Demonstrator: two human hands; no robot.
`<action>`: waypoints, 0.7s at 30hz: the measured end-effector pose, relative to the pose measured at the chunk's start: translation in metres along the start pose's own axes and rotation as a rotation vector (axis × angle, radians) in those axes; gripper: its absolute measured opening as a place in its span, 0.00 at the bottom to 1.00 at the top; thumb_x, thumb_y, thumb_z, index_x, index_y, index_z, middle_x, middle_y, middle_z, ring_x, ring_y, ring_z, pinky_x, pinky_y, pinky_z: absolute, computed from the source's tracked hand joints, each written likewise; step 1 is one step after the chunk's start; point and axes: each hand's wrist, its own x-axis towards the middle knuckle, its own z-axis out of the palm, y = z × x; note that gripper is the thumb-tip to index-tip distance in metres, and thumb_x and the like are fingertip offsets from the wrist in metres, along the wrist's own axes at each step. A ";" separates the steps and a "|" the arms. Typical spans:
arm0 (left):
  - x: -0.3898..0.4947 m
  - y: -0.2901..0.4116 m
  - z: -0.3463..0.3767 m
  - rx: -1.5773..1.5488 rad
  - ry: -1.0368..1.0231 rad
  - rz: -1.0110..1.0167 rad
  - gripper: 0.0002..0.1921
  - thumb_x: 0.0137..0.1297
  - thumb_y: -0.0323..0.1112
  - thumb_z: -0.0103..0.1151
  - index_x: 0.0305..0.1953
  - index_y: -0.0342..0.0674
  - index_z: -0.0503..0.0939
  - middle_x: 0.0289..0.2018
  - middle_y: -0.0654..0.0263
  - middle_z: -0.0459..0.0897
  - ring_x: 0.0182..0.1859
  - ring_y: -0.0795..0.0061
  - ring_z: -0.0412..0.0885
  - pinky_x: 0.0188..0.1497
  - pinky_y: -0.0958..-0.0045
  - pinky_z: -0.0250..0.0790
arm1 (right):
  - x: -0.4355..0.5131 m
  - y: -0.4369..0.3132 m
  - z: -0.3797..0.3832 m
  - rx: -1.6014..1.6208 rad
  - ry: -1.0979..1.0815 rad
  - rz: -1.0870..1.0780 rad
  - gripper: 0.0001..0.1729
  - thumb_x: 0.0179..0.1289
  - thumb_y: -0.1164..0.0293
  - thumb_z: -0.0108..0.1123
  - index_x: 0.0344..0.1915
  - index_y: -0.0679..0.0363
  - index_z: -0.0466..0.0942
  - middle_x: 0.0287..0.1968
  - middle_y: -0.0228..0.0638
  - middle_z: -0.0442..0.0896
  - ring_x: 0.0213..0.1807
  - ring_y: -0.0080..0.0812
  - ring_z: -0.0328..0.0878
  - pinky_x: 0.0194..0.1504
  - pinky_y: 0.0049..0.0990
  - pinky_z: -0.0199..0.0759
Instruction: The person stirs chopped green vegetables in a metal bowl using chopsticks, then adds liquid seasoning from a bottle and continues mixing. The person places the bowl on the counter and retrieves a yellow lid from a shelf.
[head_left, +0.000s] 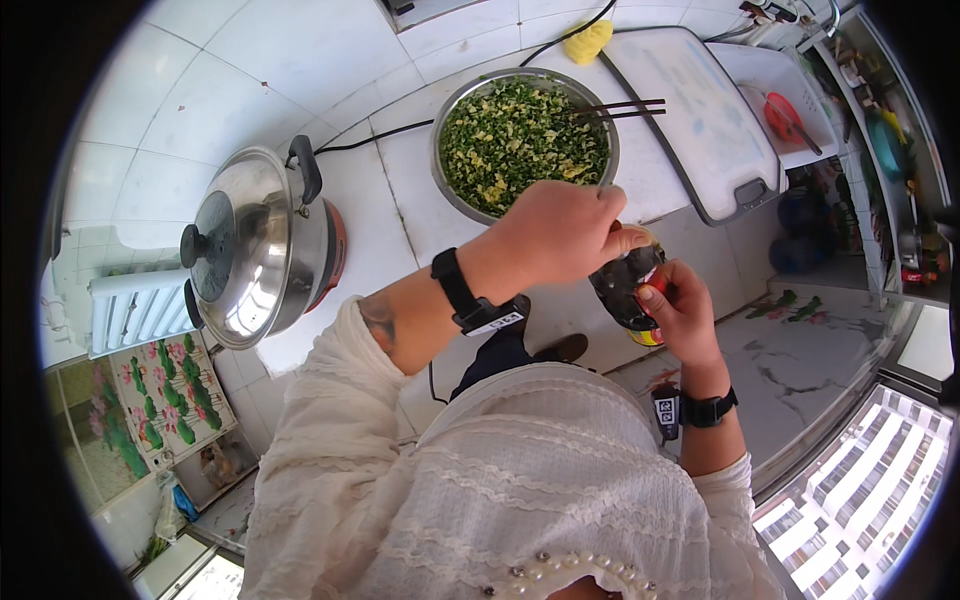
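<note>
A dark bottle (626, 279) with red and yellow labelling is tilted in front of my body, past the counter's front edge. My right hand (681, 311) grips its side, with the thumb over a red patch. My left hand (566, 225) is curled shut at the bottle's upper end, its thumb and fingers pinching there; what they cover is hidden. Just beyond my left hand stands a steel bowl (436, 161) full of chopped green leaves mixed with yellow crumbly bits (517, 139). Two dark chopsticks (630, 109) rest in it, their ends sticking out to the right.
On the left, a lidded steel pot (259, 240) stands on a red-sided base (335, 251). A cutting board (697, 112) lies right of the bowl, with a yellow cloth (589, 41) behind. Further right is a white basin (814, 94) holding a red utensil (784, 118). A black cable (375, 137) crosses the counter.
</note>
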 end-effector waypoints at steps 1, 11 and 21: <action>-0.004 -0.005 -0.005 -0.075 0.047 0.086 0.12 0.62 0.39 0.60 0.42 0.40 0.74 0.33 0.61 0.79 0.34 0.59 0.80 0.32 0.63 0.71 | 0.003 -0.002 0.003 0.030 0.006 0.020 0.13 0.59 0.72 0.67 0.29 0.63 0.69 0.23 0.27 0.67 0.27 0.20 0.59 0.29 0.22 0.60; -0.021 -0.042 -0.017 -0.276 0.083 0.196 0.08 0.65 0.33 0.54 0.44 0.40 0.74 0.37 0.60 0.78 0.39 0.58 0.78 0.38 0.61 0.70 | 0.022 -0.030 0.016 -0.173 -0.003 0.040 0.14 0.58 0.71 0.69 0.29 0.64 0.71 0.22 0.30 0.69 0.26 0.21 0.61 0.29 0.23 0.62; -0.043 -0.093 -0.027 -0.516 0.249 -0.242 0.14 0.73 0.43 0.47 0.40 0.36 0.73 0.27 0.60 0.74 0.30 0.68 0.72 0.36 0.69 0.65 | 0.039 -0.043 0.031 -0.267 -0.031 0.164 0.16 0.58 0.66 0.68 0.28 0.65 0.72 0.21 0.32 0.71 0.24 0.24 0.63 0.28 0.27 0.64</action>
